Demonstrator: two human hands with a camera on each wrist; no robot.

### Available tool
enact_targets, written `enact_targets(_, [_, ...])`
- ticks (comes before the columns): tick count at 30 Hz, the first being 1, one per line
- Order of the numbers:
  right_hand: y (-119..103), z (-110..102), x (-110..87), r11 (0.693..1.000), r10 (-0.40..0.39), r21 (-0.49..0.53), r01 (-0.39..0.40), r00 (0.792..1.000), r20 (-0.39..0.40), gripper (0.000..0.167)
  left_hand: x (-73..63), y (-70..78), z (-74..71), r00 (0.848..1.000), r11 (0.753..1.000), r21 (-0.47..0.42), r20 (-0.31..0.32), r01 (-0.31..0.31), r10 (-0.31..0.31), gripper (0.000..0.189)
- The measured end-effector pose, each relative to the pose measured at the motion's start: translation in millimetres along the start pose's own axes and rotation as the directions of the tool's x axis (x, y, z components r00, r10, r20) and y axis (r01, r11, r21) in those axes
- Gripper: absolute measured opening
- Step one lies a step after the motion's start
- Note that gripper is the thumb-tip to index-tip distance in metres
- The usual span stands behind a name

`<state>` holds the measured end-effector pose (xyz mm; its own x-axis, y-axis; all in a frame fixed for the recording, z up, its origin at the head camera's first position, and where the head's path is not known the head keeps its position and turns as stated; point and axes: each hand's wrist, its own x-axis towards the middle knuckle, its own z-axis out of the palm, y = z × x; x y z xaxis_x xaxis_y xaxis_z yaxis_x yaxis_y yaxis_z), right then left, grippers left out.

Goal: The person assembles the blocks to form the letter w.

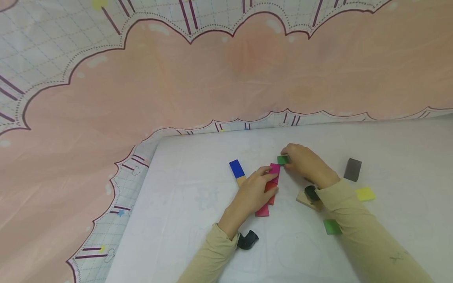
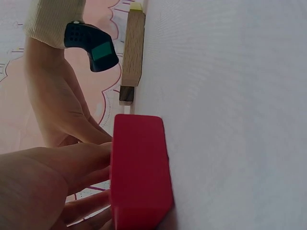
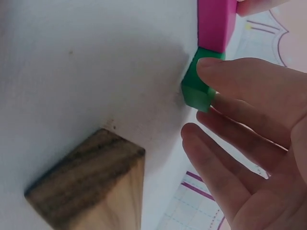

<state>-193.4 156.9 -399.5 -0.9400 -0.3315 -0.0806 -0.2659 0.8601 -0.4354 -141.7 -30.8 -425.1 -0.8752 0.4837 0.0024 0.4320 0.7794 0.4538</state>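
Note:
My left hand reaches over a row of blocks, fingers across the pink block and thumb on the red block. A pinkish-red block lies at the near end of this row. In the left wrist view a red block fills the foreground, hiding some fingertips. My right hand pinches a small green block between thumb and fingers at the far end of the row. From the right wrist the green block shows end to end with the pink block.
A blue block and a tan block lie left of the row. Beneath the right forearm is a wooden block; a second green block lies nearer. Farther right are a dark grey block and a yellow block.

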Motion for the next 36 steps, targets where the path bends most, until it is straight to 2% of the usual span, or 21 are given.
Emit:
enact_targets(11, [2,-7,-11.3,0.999,0.043,-0.009,-0.043,0.999,0.015,0.040,-0.1,0.9,-0.1,1.000,1.000,0.006,0.010,0.005,-0.005,0.045])
enact_targets(28, [4,-10,-21.4,0.999,0.045,0.007,-0.045,0.999,0.017,0.039,-0.3,0.6,-1.5,1.000,1.000,0.011,0.012,0.007,-0.007,0.046])
enact_targets(36, [8,-14,-32.5,0.999,0.052,-0.007,-0.052,0.999,0.011,0.038,0.3,0.2,-0.7,1.000,1.000,0.013,0.015,0.005,-0.006,0.046])
